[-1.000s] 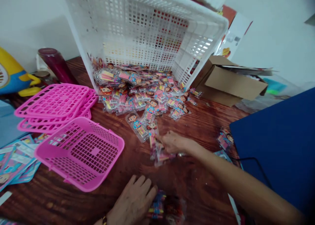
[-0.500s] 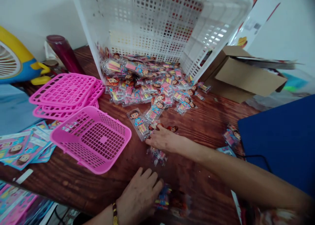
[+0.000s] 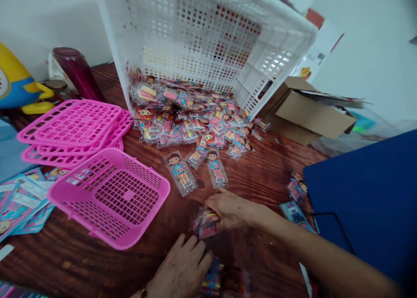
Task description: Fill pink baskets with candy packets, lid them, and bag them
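My right hand (image 3: 233, 209) reaches in from the right, its curled fingers gripping a small bunch of clear plastic packets (image 3: 206, 224) that hold pink and yellow sticks. Lower down, my left hand (image 3: 182, 269) lies palm down on the table with its fingers stretched and slightly apart. Its thumb side touches more packets (image 3: 211, 278), blurred and partly covered. Beyond my right hand, single packets with a cartoon figure lie flat, one (image 3: 217, 170) upright in view and another (image 3: 180, 173) tilted. An open pink basket (image 3: 130, 196) stands to the left.
A white crate (image 3: 195, 41) lies on its side, and a heap of packets (image 3: 182, 115) spills from it. Pink lattice pieces (image 3: 78, 124) are stacked left, above printed cards (image 3: 26, 202). A cardboard box (image 3: 309, 115) and a blue panel (image 3: 365, 193) stand right.
My right hand has drawn back toward me and is now at the nearer bunch of packets. One packet now lies separately where it was. My left hand stays nearly in place.
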A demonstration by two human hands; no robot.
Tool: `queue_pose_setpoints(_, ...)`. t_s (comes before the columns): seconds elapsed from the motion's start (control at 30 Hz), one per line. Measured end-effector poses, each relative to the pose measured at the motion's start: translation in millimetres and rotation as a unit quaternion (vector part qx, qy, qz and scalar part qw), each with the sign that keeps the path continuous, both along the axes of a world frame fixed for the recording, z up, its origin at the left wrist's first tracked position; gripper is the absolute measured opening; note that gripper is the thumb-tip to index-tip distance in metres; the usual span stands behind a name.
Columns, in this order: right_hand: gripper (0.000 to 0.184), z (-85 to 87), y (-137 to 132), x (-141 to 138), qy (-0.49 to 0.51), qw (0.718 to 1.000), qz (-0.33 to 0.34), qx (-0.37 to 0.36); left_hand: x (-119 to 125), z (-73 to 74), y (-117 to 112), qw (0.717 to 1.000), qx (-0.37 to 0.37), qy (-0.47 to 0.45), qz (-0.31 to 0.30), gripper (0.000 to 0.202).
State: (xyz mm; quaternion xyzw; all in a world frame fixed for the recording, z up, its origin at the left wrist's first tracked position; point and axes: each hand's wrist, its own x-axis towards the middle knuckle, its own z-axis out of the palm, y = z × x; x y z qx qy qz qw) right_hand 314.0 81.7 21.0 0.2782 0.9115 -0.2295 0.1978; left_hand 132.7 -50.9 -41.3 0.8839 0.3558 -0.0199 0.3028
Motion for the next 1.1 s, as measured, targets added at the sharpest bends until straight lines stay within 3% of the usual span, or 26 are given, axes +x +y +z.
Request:
queue_pose_setpoints(0.1,0.018,12.7,16,4,-0.008,0.996,-0.077,-0.041,0,-1.6,1,1.0,-0.001,0.0,0.001,0.057)
queue_pose_setpoints(0.27,0.011,24.0,38,27,-0.025,0.978,-0.206,0.003,1,-2.5,0,1.0,0.02,-0.009,-0.001,0.054)
queue_pose_setpoints(0.4,0.013,9.5,-1,16,-0.035,0.975,-0.219,0.032,3,6.7,-2,0.999,0.048,0.006,0.016,0.048)
queue_pose_setpoints(0.57,0.039,-11.7,-60,-9,-0.089,0.963,-0.243,0.077,4,19.2,-8,0.996,0.088,0.015,0.015,0.04)
queue_pose_setpoints(0.67,0.036,-10.3,-75,-14,-0.058,0.964,-0.251,0.067,4,20.5,-15,0.992,0.122,0.014,0.03,0.043)
queue_pose_setpoints(0.83,0.023,-3.3,-93,-20,-0.014,0.95,-0.277,0.142,4,17.6,-28,0.987,0.152,0.015,0.053,0.032)
queue_pose_setpoints(0.93,0.028,-4.8,-101,-13,0.028,0.958,-0.277,0.074,3,17.5,-33,0.985,0.159,0.01,0.059,0.033)
queue_pose_setpoints(1.03,0.033,-5.6,-106,3,0.115,0.957,-0.267,-0.011,2,18.7,-37,0.985,0.161,0.003,0.066,0.048)
queue_pose_setpoints(1.1,0.036,-4.9,-110,12,0.141,0.955,-0.261,-0.03,1,19.6,-40,0.985,0.154,0.0,0.076,0.053)
